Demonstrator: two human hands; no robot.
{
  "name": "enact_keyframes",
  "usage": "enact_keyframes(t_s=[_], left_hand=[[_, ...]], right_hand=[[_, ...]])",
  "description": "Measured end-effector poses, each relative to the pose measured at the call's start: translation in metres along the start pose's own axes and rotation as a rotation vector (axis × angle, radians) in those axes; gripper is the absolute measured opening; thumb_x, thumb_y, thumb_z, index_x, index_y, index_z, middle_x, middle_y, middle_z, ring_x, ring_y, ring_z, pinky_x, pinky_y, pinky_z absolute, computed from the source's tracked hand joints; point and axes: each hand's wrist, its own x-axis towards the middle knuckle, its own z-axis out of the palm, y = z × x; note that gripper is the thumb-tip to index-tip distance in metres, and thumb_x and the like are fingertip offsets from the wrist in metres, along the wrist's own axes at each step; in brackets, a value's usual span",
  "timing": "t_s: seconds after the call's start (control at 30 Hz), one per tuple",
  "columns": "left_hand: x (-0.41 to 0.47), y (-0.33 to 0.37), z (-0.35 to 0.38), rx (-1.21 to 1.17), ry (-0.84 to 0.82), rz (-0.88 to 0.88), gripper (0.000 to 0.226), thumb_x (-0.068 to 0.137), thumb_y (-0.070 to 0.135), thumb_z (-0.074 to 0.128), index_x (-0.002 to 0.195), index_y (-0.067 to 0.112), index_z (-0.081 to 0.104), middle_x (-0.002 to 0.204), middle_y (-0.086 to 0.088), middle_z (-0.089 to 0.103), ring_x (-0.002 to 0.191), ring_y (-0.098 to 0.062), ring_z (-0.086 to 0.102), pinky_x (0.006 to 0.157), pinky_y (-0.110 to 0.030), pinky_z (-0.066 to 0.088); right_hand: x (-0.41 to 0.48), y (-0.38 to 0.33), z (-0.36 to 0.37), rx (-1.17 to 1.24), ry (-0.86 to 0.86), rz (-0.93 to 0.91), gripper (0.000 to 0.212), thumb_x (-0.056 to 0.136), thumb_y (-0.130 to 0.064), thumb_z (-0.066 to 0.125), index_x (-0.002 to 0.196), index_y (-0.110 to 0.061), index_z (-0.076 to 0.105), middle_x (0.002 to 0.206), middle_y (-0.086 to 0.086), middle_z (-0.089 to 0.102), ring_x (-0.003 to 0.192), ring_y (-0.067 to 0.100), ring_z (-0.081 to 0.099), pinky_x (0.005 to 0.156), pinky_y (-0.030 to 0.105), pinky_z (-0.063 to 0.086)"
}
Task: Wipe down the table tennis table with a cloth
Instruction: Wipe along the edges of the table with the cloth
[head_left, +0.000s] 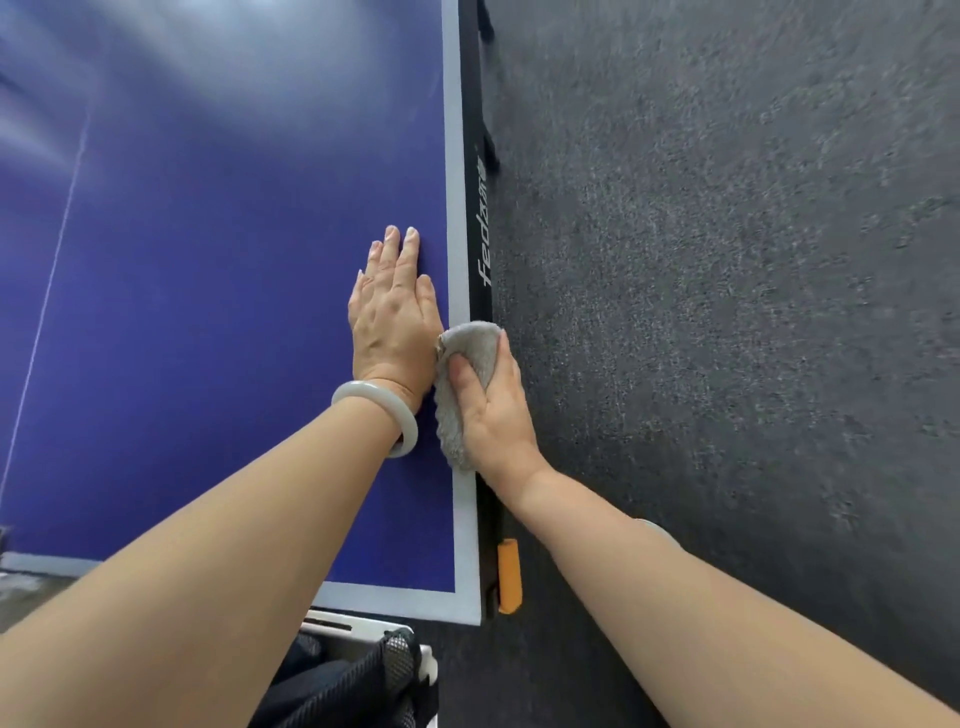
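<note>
Gripping the cloth (462, 364) in our right hand (493, 410) on the white edge of the desk (208, 260), at 3 o'clock of our flat, straight-fingered left hand (395, 312), we risk the wad sliding off the rim, being so close to the drop.

— What colours are you looking at?
— My table (208, 312) is a deep violet-blue, plain, washed paler at the far end. A pale grey border (457, 208) runs along its right and near edges, and a thin white line (57, 249) crosses the left.
— And the side?
— The rail (480, 332) is black with white lettering (484, 249). Near the corner there's an orange piece (509, 577).
— The cloth?
— My cloth (457, 395) is greyish beige, no pattern. My bangle (400, 410) is milky white, perhaps faintly green; hard to say in this light. The floor (727, 260) on the right is dark grey, speckled lighter. Nearest me is black mesh (363, 670).
</note>
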Motion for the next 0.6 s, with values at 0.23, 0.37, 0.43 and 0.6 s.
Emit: enact_keyframes(t_s=[0.23,0.37,0.43,0.6], left_hand=[[-0.004,0.0,0.002,-0.006,-0.008,0.003,0.051,0.105,0.021,0.03,0.156,0.02,0.023,0.163,0.003,0.014,0.151,-0.012,0.007,0.123,-0.034,0.003],[-0.003,-0.001,0.001,0.001,-0.012,0.004,0.051,0.105,0.02,0.034,0.155,0.019,0.024,0.163,0.001,0.016,0.151,-0.015,0.009,0.123,-0.034,0.004],[-0.002,-0.001,0.001,0.01,-0.021,0.017,0.051,0.105,0.023,0.031,0.155,0.018,0.024,0.163,0.0,0.016,0.151,-0.015,0.008,0.123,-0.035,0.004],[-0.003,0.001,-0.001,0.017,-0.043,0.013,0.056,0.1,0.031,0.02,0.155,0.019,0.022,0.163,0.002,0.014,0.151,-0.013,0.006,0.123,-0.036,0.005]], right_hand=[[-0.079,0.035,0.002,-0.039,-0.014,-0.053,0.079,0.09,-0.069,0.034,0.156,-0.033,0.012,0.164,-0.014,0.016,0.148,-0.007,0.007,0.121,0.019,0.007],[0.013,-0.002,0.007,0.007,0.075,-0.046,0.065,0.101,-0.046,0.044,0.152,-0.008,0.033,0.155,0.009,0.038,0.146,0.018,0.033,0.121,0.039,0.024],[0.077,-0.031,0.005,0.025,0.084,-0.004,0.056,0.101,-0.039,0.047,0.147,-0.007,0.04,0.147,0.015,0.047,0.138,0.026,0.044,0.116,0.045,0.032],[0.097,-0.05,0.004,0.107,0.104,-0.003,0.039,0.098,-0.048,0.047,0.126,-0.024,0.058,0.121,0.01,0.063,0.115,0.029,0.061,0.103,0.051,0.046]])
